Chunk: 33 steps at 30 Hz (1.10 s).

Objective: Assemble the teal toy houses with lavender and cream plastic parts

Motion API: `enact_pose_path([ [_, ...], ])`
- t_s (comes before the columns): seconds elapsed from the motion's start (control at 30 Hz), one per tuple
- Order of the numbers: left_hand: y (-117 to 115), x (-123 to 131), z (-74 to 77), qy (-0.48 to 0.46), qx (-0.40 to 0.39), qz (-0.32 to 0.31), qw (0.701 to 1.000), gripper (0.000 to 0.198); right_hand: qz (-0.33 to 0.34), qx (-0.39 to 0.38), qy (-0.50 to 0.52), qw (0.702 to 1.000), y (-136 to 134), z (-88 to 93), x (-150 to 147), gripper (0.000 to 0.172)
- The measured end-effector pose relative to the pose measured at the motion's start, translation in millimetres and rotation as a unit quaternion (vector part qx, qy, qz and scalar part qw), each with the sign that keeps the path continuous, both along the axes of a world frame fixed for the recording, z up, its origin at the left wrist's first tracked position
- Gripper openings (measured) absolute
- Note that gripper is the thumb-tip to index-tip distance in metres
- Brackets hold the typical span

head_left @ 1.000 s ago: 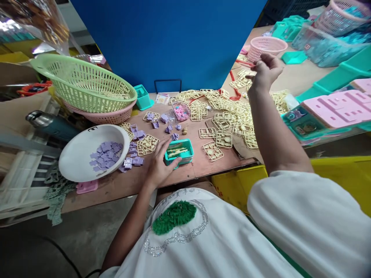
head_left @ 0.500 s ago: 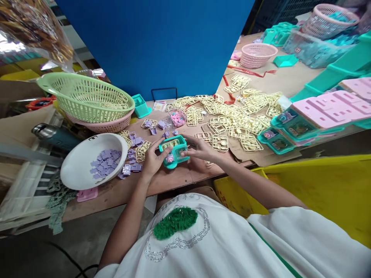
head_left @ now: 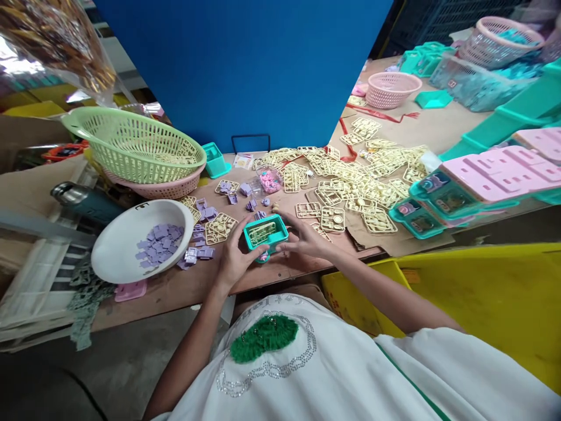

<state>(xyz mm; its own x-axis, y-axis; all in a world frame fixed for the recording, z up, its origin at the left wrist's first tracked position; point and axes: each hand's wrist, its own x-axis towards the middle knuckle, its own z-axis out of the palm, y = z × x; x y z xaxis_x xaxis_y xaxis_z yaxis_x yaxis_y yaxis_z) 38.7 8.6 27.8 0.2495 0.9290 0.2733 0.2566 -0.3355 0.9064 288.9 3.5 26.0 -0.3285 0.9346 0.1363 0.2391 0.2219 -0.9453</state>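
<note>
Between my two hands is a teal plastic toy case [head_left: 277, 237], its open top tilted up toward me. A cream-coloured plastic part frame [head_left: 263, 233] lies inside it, and a small pink piece shows at its near side. My left hand [head_left: 235, 257] grips the case's left side, thumb along the near edge. My right hand [head_left: 304, 240] holds the right side, fingers bent around the corner. Just beyond the case lie small purple plastic parts [head_left: 251, 204]. Left of my left hand, another cream part frame [head_left: 220, 228] rests on the table.
A white bowl of purple pieces [head_left: 105, 257] and a green basket [head_left: 131, 166] stand left. Many cream part frames [head_left: 346, 181] are heaped to the right. Pink-backed teal cases [head_left: 491, 166] are stacked far right. A blue panel [head_left: 245, 70] rises behind; a yellow bin [head_left: 482, 292] sits below right.
The case has been tipped so that its open top faces me more and its front shows less. Both hands have turned with it, still holding it.
</note>
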Motion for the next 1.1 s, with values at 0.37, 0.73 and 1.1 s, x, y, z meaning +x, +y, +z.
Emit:
enact_pose_path([
  [0.37, 9.3, -3.0, 10.7, 0.027, 0.056, 0.032, 0.998, 0.022, -0.063, 0.303, -0.096, 0.946, -8.6, 27.0, -9.6, 0.034],
  [0.73, -15.9, -14.2, 3.5, 0.075, 0.216, 0.119, 0.966, 0.028, -0.203, 0.392, -0.148, 0.885, -35.2, 14.9, -1.5, 0.033],
  [1.1, -17.1, -36.6, -51.1, 0.106, 0.392, 0.193, 0.893, 0.031, -0.498, 0.401, -0.227, 0.735, -40.4, 100.4, 152.8, 0.037],
])
